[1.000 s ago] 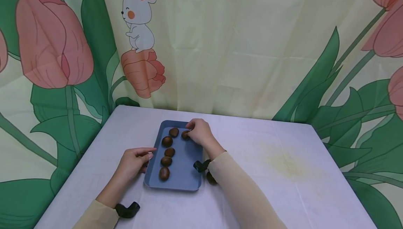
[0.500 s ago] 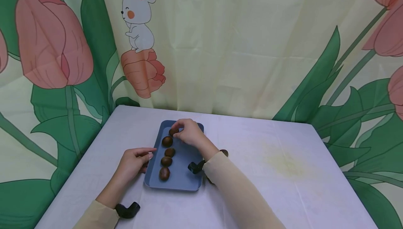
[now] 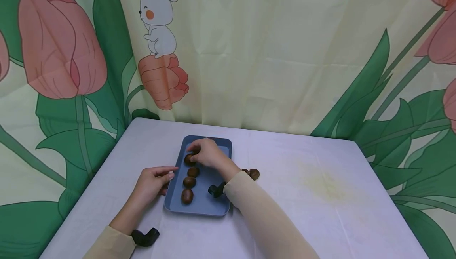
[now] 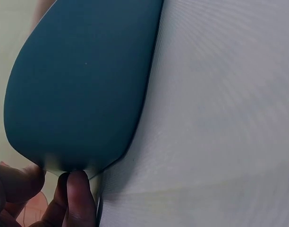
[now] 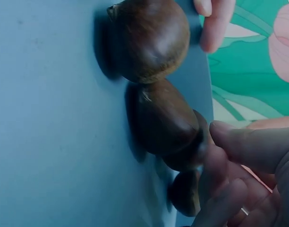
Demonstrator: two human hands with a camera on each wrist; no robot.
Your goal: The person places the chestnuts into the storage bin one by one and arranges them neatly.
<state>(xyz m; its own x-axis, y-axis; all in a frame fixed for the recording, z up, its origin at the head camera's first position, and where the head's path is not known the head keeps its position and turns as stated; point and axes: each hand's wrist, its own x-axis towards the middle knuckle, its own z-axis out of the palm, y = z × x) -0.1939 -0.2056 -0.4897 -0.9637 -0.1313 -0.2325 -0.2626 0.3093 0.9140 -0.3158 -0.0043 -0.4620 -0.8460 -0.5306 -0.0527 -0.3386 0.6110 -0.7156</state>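
A blue tray (image 3: 208, 207) lies on the table with several brown chestnuts (image 3: 187, 196) in an uneven column along its left side. My right hand (image 3: 210, 155) reaches over the far half of the tray. Its thumb and fingertips are right at one chestnut (image 5: 187, 153), spread apart rather than wrapped round it. Beyond that, another chestnut (image 5: 184, 194) shows past the fingers; the hand hides the far part of the tray in the head view. My left hand (image 3: 151, 181) touches the tray's left side with fingers extended, fingertips at the wall (image 4: 78, 94).
Two more chestnuts (image 3: 254, 174) lie on the table right of the tray, one partly behind the right sleeve (image 3: 267, 215). White cloth covers the table (image 3: 303, 195). A printed curtain (image 3: 256, 61) hangs along its back edge.
My right hand has moved left and slightly nearer, from a chestnut at the tray's far right to one in the left column. The shifting forearm uncovers two table chestnuts. My left hand stays put.
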